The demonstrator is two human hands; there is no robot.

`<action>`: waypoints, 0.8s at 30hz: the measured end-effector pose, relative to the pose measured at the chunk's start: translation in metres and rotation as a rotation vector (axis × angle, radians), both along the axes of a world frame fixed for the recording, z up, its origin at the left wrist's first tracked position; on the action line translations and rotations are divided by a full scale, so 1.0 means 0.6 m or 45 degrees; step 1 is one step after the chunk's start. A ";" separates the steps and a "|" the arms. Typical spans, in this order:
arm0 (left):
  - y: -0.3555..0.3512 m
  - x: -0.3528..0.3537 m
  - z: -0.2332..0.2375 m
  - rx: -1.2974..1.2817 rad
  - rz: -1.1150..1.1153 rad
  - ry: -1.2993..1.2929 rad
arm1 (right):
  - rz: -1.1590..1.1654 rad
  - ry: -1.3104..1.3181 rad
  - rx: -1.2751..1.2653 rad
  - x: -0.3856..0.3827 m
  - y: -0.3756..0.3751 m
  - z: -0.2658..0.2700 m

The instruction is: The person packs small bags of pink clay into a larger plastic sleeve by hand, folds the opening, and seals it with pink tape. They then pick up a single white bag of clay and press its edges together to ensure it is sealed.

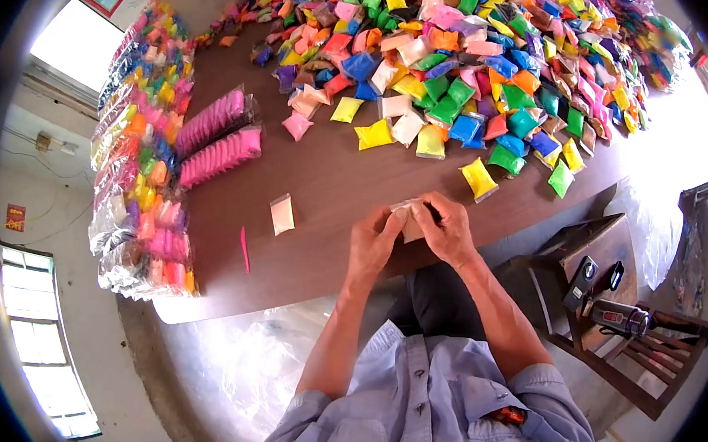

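Observation:
Both of my hands meet at the table's front edge around a small pale peach packet. My left hand pinches its left side, and my right hand has thumb and fingers closed on its right side. To the left, another pale peach packet lies flat on the brown table. A thin pink stick rests farther left. Beyond my hands lies a yellow packet, near the front of a large heap of coloured packets.
Two bundles of pink packets lie left of centre. Stacked bags of multicoloured packets line the table's left side. At the right, a wooden chair holds a flask and dark small items. Clear plastic lies below the table.

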State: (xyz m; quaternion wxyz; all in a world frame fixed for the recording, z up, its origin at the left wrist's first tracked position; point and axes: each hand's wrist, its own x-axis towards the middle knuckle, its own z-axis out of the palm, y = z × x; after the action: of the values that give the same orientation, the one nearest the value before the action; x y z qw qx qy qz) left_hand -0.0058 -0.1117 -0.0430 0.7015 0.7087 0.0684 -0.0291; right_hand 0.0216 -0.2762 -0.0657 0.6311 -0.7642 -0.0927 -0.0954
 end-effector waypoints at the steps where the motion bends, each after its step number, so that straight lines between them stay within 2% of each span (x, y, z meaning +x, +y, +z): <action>1: 0.002 -0.001 -0.002 0.042 0.004 -0.035 | 0.004 -0.045 -0.024 0.000 0.001 0.000; 3: 0.004 -0.002 -0.013 0.081 0.004 -0.073 | 0.004 -0.092 -0.051 -0.003 0.002 0.008; 5: 0.006 0.000 -0.025 0.009 0.034 -0.082 | 0.075 0.036 -0.091 -0.006 -0.001 0.018; 7: 0.012 0.002 -0.031 0.070 0.024 -0.079 | 0.076 0.039 -0.080 -0.004 -0.002 0.021; 11: 0.005 0.000 0.004 0.109 0.014 0.023 | 0.064 -0.018 -0.026 -0.001 -0.004 0.011; 14: 0.006 0.003 -0.011 0.040 0.015 -0.043 | 0.056 -0.113 -0.091 0.000 -0.002 0.009; 19: 0.015 0.004 -0.041 0.036 -0.004 -0.088 | 0.060 -0.074 -0.113 -0.003 0.002 0.009; 24: 0.006 0.002 -0.022 0.100 0.053 -0.103 | 0.089 0.001 -0.117 -0.005 0.003 0.024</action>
State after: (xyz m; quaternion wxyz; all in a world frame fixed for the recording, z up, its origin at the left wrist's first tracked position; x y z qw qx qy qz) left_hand -0.0047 -0.1079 -0.0561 0.6758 0.7348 0.0560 0.0169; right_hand 0.0184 -0.2744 -0.0515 0.5983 -0.7888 -0.1233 -0.0687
